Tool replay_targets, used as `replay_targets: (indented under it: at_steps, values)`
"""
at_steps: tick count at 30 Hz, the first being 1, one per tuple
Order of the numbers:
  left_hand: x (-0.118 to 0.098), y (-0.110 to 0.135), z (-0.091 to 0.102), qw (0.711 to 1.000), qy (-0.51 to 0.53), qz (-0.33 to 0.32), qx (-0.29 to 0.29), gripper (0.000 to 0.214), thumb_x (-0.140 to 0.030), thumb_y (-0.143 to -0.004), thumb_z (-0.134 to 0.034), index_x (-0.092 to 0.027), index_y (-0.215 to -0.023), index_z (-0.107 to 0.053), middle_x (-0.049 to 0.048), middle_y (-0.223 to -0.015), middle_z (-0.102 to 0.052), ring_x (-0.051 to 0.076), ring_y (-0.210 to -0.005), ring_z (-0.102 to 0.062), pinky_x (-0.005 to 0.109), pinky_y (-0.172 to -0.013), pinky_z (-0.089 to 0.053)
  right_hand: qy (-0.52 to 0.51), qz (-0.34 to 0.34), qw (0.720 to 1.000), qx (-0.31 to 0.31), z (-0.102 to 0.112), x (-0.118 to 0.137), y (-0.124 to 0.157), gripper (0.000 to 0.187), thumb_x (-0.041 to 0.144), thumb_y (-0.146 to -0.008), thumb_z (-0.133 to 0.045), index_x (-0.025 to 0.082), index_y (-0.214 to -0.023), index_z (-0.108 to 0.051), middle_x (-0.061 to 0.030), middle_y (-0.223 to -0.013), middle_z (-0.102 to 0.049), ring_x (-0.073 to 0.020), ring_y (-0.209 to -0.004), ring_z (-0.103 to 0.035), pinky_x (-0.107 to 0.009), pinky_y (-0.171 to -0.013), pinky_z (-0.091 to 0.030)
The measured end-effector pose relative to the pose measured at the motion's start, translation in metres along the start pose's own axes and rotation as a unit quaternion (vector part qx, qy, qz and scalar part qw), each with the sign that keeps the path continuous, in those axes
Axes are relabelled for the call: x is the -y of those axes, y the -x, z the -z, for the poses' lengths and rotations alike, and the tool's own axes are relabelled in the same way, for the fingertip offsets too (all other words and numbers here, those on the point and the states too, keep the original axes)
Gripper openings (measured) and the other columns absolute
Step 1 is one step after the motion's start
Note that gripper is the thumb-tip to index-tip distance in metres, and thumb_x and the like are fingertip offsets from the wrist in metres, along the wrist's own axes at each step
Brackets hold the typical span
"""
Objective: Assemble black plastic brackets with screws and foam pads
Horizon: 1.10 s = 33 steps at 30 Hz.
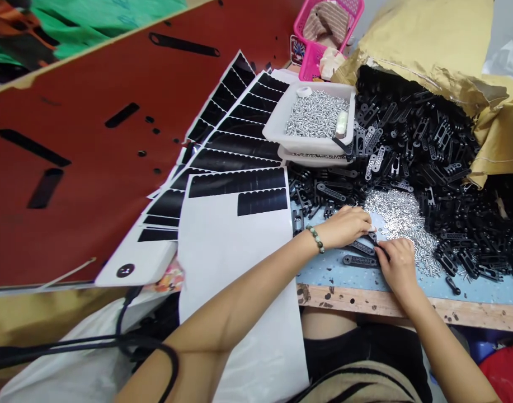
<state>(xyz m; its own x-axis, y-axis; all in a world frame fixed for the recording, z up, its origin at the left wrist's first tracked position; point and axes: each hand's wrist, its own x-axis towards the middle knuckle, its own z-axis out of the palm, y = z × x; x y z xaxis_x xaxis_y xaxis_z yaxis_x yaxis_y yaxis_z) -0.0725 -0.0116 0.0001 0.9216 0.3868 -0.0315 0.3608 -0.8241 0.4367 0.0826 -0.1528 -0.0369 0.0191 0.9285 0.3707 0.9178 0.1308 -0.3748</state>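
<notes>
My left hand, with a beaded bracelet at the wrist, is closed at the upper end of a small black plastic bracket. The thumb and fingers of my right hand pinch its lower end. Fingers partly hide the piece between the two hands. Just below lies a slotted black plastic arm on the blue table covering, with a second arm above it, close to my left hand. Beyond both hands spread small silver nuts, and loose screws lie to the right.
A white tub full of screws stands behind. Black plastic parts spill from a brown paper bag. Sheets of black stickers lie left, overhanging the table's wooden edge. Further back is a pink basket. Black cables hang lower left.
</notes>
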Motion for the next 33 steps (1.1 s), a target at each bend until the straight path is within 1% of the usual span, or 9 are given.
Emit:
replay_targets:
  at_steps: [4, 9, 11, 14, 18, 22, 25, 29, 33]
  values:
    - [-0.001, 0.010, -0.001, 0.999, 0.033, 0.040, -0.005, 0.020, -0.021, -0.092, -0.051, -0.025, -0.099, -0.069, 0.0023, -0.099, -0.065, 0.019, -0.097, -0.052, 0.032, -0.085, -0.031, -0.041, 0.005, 0.997, 0.058, 0.008, -0.015, -0.015, 0.022, 0.029, -0.094, -0.048, 0.021, -0.091, -0.068, -0.0064, -0.088, -0.066, -0.0206, -0.084, -0.055, -0.036, -0.080, -0.042]
    - [-0.011, 0.029, -0.006, 0.996, 0.063, 0.062, 0.001, 0.022, -0.021, -0.093, -0.048, -0.024, -0.100, -0.069, 0.0021, -0.097, -0.065, 0.018, -0.093, -0.055, 0.033, -0.087, -0.033, 0.058, -0.055, 0.995, -0.053, 0.013, -0.052, -0.080, 0.026, 0.023, -0.094, -0.043, 0.015, -0.106, -0.064, -0.0138, -0.103, -0.063, -0.0250, -0.093, -0.052, -0.038, -0.080, -0.040]
    - [-0.017, 0.037, -0.005, 0.995, 0.070, 0.067, 0.018, 0.022, -0.022, -0.093, -0.048, -0.023, -0.102, -0.068, 0.0023, -0.097, -0.065, 0.019, -0.093, -0.055, 0.034, -0.086, -0.035, 0.121, -0.061, 0.989, -0.055, 0.009, -0.064, -0.107, 0.028, 0.018, -0.091, -0.046, 0.013, -0.114, -0.060, -0.0166, -0.105, -0.063, -0.0276, -0.094, -0.051, -0.040, -0.079, -0.038]
    - [-0.023, 0.043, 0.001, 0.993, 0.089, 0.077, -0.002, 0.022, -0.027, -0.093, -0.048, -0.022, -0.108, -0.064, 0.0042, -0.104, -0.064, 0.021, -0.099, -0.055, 0.036, -0.090, -0.039, 0.167, -0.057, 0.984, -0.024, 0.003, -0.075, -0.128, 0.025, 0.014, -0.088, -0.048, 0.012, -0.108, -0.062, -0.0179, -0.096, -0.064, -0.0286, -0.090, -0.051, -0.041, -0.076, -0.036]
    - [-0.021, 0.021, 0.006, 0.969, 0.176, 0.121, -0.126, 0.028, -0.032, -0.094, -0.042, -0.020, -0.113, -0.059, 0.0079, -0.115, -0.060, 0.021, -0.105, -0.055, 0.036, -0.094, -0.042, 0.124, -0.058, 0.990, -0.044, 0.004, -0.070, -0.114, 0.018, 0.020, -0.090, -0.051, 0.017, -0.102, -0.063, -0.0130, -0.097, -0.064, -0.0263, -0.092, -0.053, -0.040, -0.080, -0.038]
    - [-0.018, -0.029, -0.003, 0.901, 0.341, 0.171, -0.207, 0.036, -0.037, -0.090, -0.047, -0.019, -0.119, -0.055, 0.0077, -0.119, -0.060, 0.021, -0.110, -0.055, 0.036, -0.098, -0.043, -0.043, -0.015, 0.997, -0.054, 0.010, -0.045, -0.082, 0.024, 0.027, -0.095, -0.044, 0.020, -0.110, -0.060, -0.0088, -0.101, -0.064, -0.0211, -0.095, -0.057, -0.035, -0.082, -0.044]
    - [-0.019, -0.055, -0.010, 0.849, 0.438, 0.187, -0.231, 0.035, -0.041, -0.089, -0.045, -0.016, -0.108, -0.059, 0.0075, -0.105, -0.066, 0.021, -0.101, -0.059, 0.035, -0.093, -0.045, -0.064, 0.011, 0.997, -0.029, 0.026, -0.043, -0.065, 0.028, 0.027, -0.097, -0.038, 0.021, -0.110, -0.062, -0.0078, -0.101, -0.066, -0.0194, -0.094, -0.059, -0.033, -0.084, -0.046]
    - [-0.017, -0.057, -0.009, 0.830, 0.472, 0.211, -0.211, 0.031, -0.042, -0.090, -0.042, -0.016, -0.098, -0.057, 0.0005, -0.071, -0.061, 0.015, -0.070, -0.059, 0.030, -0.071, -0.048, 0.087, -0.104, 0.983, -0.124, 0.062, -0.084, -0.051, 0.031, 0.032, -0.096, -0.038, 0.017, -0.109, -0.062, -0.0108, -0.092, -0.065, -0.0234, -0.085, -0.056, -0.037, -0.079, -0.044]
    - [-0.020, -0.053, -0.011, 0.849, 0.465, 0.229, -0.099, 0.020, -0.038, -0.087, -0.047, -0.019, -0.083, -0.049, -0.0049, -0.058, -0.052, 0.011, -0.053, -0.050, 0.024, -0.055, -0.041, 0.177, -0.139, 0.968, -0.108, 0.078, -0.121, -0.055, 0.041, 0.045, -0.093, -0.044, 0.013, -0.112, -0.060, -0.0110, -0.080, -0.063, -0.0250, -0.076, -0.053, -0.038, -0.072, -0.043]
